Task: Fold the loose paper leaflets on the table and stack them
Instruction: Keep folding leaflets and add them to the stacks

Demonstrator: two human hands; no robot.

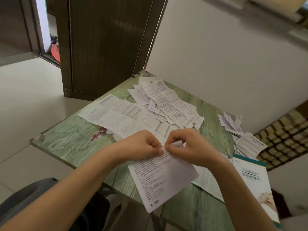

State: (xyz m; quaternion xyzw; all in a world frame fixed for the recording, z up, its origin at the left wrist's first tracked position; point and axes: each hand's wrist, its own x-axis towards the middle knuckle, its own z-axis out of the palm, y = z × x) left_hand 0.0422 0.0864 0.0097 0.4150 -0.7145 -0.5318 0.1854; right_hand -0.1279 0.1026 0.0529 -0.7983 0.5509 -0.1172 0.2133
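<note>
A white printed leaflet [160, 177] hangs above the near part of the green table [70, 140]. My left hand [141, 145] and my right hand [191, 145] both pinch its top edge, fingertips almost meeting. The sheet's lower end reaches past the table's near edge. Several loose unfolded leaflets [163, 104] lie spread over the far middle of the table. A long sheet [120, 115] stretches to the left of that pile. At the right edge sits a small stack of folded leaflets [250, 144].
A teal-and-white booklet [256, 182] lies at the table's near right corner. More crumpled folded papers [231, 122] lie by the white wall. A dark wooden door [103, 47] stands behind the table's far corner. A patterned surface [286, 134] lies to the right.
</note>
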